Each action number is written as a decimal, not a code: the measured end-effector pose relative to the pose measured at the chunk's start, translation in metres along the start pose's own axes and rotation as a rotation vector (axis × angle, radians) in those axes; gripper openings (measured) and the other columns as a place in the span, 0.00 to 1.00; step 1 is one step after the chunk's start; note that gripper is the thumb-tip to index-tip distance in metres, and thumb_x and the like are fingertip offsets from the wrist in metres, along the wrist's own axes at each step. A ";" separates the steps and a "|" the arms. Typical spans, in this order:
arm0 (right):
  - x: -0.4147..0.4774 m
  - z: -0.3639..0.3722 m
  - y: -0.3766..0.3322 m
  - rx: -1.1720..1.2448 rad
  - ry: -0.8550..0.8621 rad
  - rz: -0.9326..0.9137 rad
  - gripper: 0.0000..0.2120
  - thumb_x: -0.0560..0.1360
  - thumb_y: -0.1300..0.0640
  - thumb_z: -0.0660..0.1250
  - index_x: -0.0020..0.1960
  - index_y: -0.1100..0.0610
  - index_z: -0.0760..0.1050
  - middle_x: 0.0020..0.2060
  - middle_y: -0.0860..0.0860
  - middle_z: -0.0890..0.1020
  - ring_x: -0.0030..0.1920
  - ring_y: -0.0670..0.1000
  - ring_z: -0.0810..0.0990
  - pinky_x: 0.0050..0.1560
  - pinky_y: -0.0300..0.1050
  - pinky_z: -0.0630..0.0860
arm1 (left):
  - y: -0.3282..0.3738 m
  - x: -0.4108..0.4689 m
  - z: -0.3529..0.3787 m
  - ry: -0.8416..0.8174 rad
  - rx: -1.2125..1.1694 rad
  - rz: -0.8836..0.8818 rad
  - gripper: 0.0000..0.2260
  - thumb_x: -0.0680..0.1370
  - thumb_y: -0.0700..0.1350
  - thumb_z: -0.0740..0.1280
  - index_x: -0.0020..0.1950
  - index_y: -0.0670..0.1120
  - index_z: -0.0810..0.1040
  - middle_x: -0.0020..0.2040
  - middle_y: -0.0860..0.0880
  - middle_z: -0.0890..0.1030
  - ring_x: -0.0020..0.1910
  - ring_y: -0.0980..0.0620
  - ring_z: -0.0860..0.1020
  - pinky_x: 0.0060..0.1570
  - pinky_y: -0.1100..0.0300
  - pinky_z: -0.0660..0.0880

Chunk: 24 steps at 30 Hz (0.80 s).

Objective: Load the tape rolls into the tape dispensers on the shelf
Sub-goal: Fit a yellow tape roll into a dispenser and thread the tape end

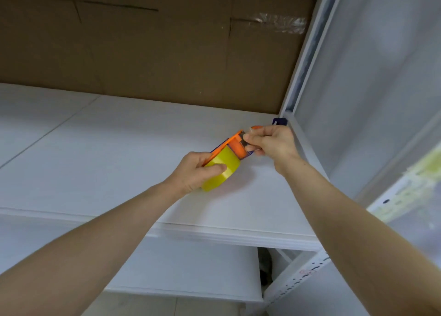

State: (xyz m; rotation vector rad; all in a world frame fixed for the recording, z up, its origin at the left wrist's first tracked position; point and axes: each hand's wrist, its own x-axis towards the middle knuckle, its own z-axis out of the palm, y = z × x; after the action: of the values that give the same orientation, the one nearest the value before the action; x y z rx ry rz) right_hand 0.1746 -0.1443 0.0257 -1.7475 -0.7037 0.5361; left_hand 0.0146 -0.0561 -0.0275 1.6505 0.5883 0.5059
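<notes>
An orange tape dispenser with a yellowish tape roll seated in it is held above the white shelf. My left hand grips the roll and the dispenser's body, thumb lying across the roll. My right hand pinches the dispenser's front end near the orange roller and blade, fingers closed on it. A small dark blue piece lies at the shelf's back right corner, partly hidden behind my right hand.
Brown cardboard lines the back of the shelf. A white metal upright and a translucent side panel close the right side. A lower white shelf sits beneath.
</notes>
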 end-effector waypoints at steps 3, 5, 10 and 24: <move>0.001 -0.005 -0.001 -0.018 -0.018 0.070 0.07 0.69 0.62 0.73 0.46 0.60 0.78 0.29 0.52 0.81 0.22 0.41 0.79 0.29 0.35 0.76 | -0.001 0.000 0.001 -0.010 0.006 0.019 0.04 0.66 0.45 0.73 0.37 0.48 0.80 0.26 0.56 0.79 0.26 0.61 0.77 0.29 0.69 0.73; 0.002 -0.007 -0.001 -0.054 -0.041 0.114 0.08 0.69 0.62 0.73 0.47 0.61 0.79 0.34 0.54 0.81 0.25 0.44 0.80 0.28 0.35 0.77 | -0.003 -0.001 0.001 -0.002 0.024 0.041 0.06 0.66 0.47 0.73 0.38 0.46 0.81 0.29 0.54 0.80 0.27 0.59 0.77 0.32 0.67 0.74; 0.002 -0.007 0.005 -0.141 -0.040 0.135 0.05 0.69 0.64 0.73 0.43 0.63 0.79 0.33 0.56 0.81 0.21 0.43 0.79 0.27 0.34 0.77 | -0.004 -0.003 0.005 0.041 0.085 0.092 0.25 0.59 0.58 0.74 0.40 0.36 0.81 0.33 0.47 0.78 0.31 0.53 0.76 0.36 0.61 0.72; 0.001 0.010 0.028 -0.459 0.198 -0.166 0.08 0.72 0.56 0.68 0.46 0.60 0.82 0.44 0.55 0.85 0.48 0.54 0.81 0.47 0.46 0.76 | 0.004 -0.005 0.005 0.015 0.164 0.090 0.18 0.63 0.52 0.78 0.40 0.39 0.82 0.34 0.45 0.79 0.31 0.54 0.77 0.34 0.63 0.74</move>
State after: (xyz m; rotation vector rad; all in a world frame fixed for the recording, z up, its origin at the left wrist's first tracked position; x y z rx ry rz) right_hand 0.1738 -0.1426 -0.0036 -2.1060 -0.8671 0.0838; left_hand 0.0149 -0.0636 -0.0245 1.8365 0.5814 0.5480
